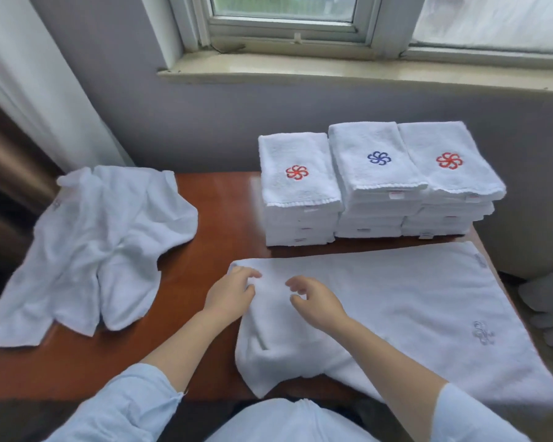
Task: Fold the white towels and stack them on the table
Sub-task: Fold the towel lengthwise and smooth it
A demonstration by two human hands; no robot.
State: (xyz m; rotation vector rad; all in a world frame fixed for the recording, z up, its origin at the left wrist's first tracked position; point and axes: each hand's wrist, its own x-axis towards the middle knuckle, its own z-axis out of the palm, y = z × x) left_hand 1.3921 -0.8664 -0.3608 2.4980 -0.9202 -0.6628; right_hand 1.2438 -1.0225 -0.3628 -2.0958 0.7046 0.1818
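White towel [396, 301] lies spread flat on near right of wooden table [217, 218]. Left hand [229, 296] rests on its far-left corner, fingers loosely bent; can't tell if it pinches the cloth. Right hand [316, 301] is just above the towel, fingers loosely curled, holding nothing. Three stacks of folded towels [374, 173] sit far right, side by side. Crumpled towels [103, 237] lie on the left.

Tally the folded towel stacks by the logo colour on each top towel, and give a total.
Red logo: 2, the left stack and the right stack
Blue logo: 1, the middle stack
Total: 3 stacks
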